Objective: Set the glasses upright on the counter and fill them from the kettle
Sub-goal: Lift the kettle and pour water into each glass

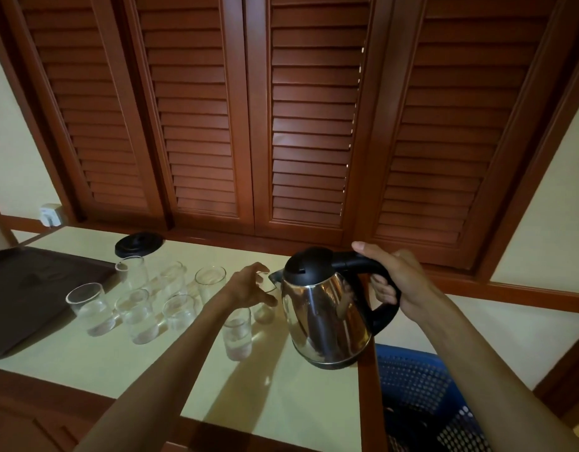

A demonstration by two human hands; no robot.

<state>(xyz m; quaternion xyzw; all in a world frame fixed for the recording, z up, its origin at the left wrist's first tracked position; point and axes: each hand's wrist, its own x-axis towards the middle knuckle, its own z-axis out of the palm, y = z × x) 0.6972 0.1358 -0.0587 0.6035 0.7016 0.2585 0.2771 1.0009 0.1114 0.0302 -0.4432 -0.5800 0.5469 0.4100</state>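
Note:
Several clear glasses stand upright on the pale counter (86, 347), among them one at the front left (91, 309) and one near my forearm (237, 334). My right hand (389, 275) grips the black handle of the steel kettle (327, 318), which is held just above the counter's right end with its spout toward the glasses. My left hand (252, 288) curls its fingers round a glass (264, 308) right under the spout. Whether water is flowing I cannot tell.
A dark tray (27, 288) lies at the left of the counter. The black kettle base (138, 244) sits at the back near a wall socket (52, 215). A blue perforated basket (421, 396) stands below the counter's right edge. Wooden louvred shutters (307, 125) rise behind.

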